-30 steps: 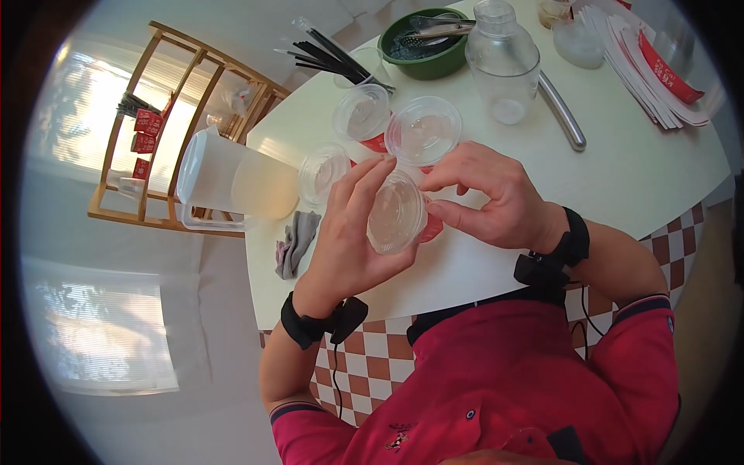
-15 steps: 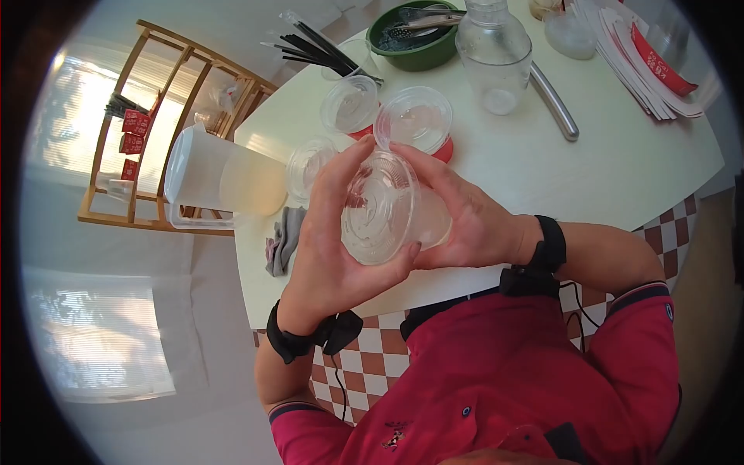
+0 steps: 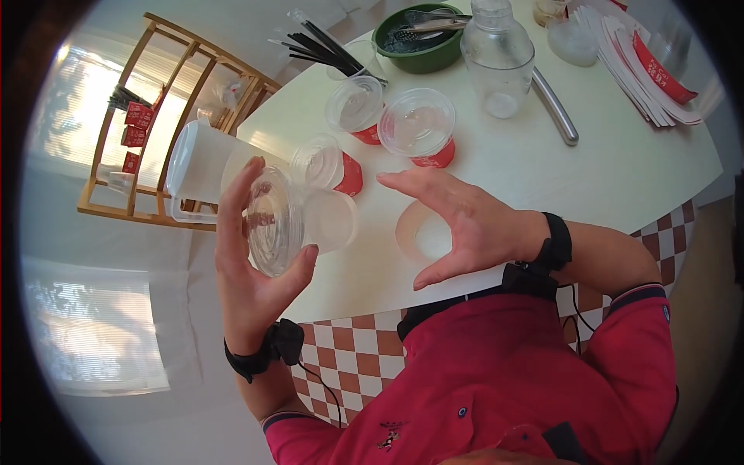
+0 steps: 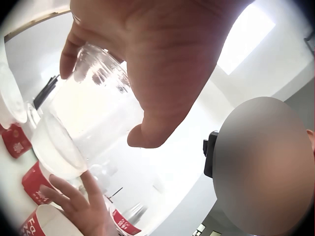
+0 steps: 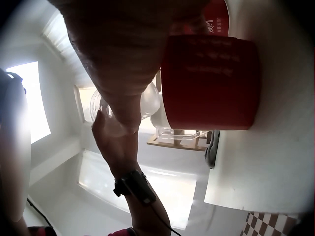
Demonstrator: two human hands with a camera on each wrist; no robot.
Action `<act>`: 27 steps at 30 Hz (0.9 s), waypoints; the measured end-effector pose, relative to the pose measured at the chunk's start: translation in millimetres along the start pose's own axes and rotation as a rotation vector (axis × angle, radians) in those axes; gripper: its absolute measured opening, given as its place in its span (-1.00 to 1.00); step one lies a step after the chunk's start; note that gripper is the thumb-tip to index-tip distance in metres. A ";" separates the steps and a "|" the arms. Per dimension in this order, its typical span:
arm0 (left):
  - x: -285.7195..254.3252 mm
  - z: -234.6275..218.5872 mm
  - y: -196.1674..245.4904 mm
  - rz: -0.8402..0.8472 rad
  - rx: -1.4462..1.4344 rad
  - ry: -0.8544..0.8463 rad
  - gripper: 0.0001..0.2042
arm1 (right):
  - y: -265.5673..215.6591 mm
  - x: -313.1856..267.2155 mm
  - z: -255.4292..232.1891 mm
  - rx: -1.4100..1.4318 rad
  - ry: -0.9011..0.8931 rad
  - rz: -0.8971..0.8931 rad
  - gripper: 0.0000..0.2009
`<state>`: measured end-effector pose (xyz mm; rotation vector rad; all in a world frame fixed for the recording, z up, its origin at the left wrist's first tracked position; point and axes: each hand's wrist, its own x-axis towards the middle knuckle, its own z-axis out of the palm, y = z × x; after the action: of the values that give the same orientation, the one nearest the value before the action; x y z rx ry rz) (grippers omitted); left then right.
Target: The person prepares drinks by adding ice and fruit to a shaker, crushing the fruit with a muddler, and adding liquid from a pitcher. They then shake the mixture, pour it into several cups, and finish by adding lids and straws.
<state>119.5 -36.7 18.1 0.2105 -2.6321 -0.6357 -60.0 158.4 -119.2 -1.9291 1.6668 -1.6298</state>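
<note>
My left hand [image 3: 252,263] is raised off to the left, palm inward, fingers and thumb curled in a grip. My right hand [image 3: 457,221] hovers low with fingers spread, relaxed, gripping nothing; both wrists wear black straps.

White table [image 3: 620,178]: open red cup [image 3: 422,232] near front edge; behind it three lidded cups [image 3: 418,128], shaker [image 3: 500,58], green bowl [image 3: 422,39], paper stack [image 3: 651,70], pitcher [image 3: 209,167] far left.

Open cup [image 3: 422,232] on table [image 3: 620,170], three lidded cups [image 3: 418,128] behind it, pitcher [image 3: 209,167] left
</note>
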 end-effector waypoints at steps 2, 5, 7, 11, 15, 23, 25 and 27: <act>-9.2 -1.3 -0.2 -0.032 0.074 -0.052 -0.14 | 0.9 -0.4 -2.4 -0.067 -0.106 -0.003 0.08; -19.5 12.5 -8.2 -0.025 0.124 -0.093 -0.13 | 2.8 -2.1 -0.3 -0.147 -0.241 0.016 0.04; -20.1 24.3 -9.3 -0.039 0.110 -0.139 -0.13 | 0.9 -3.9 0.0 -0.202 -0.269 0.047 -0.07; -19.9 49.7 -16.7 -0.035 0.084 -0.125 -0.16 | -5.6 -10.6 -7.5 -0.301 -0.136 0.045 -0.17; -14.8 63.5 -19.2 0.003 0.101 -0.137 -0.16 | -34.0 -27.1 -53.0 -0.446 0.012 0.084 -0.18; -10.1 80.2 -27.2 0.095 0.104 -0.125 -0.18 | -25.0 -100.6 -198.2 -0.965 0.432 0.622 -0.20; -9.3 81.5 -27.2 0.120 0.105 -0.120 -0.18 | -10.6 -114.1 -213.9 -1.051 0.444 0.690 -0.17; -10.9 81.6 -27.9 0.141 0.101 -0.114 -0.18 | 0.1 -118.7 -215.7 -1.053 0.442 0.786 -0.14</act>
<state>95.1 -26.0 -64.6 0.0175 -2.7609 -0.4812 -199.7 360.5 -103.5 -0.7455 3.3040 -0.9107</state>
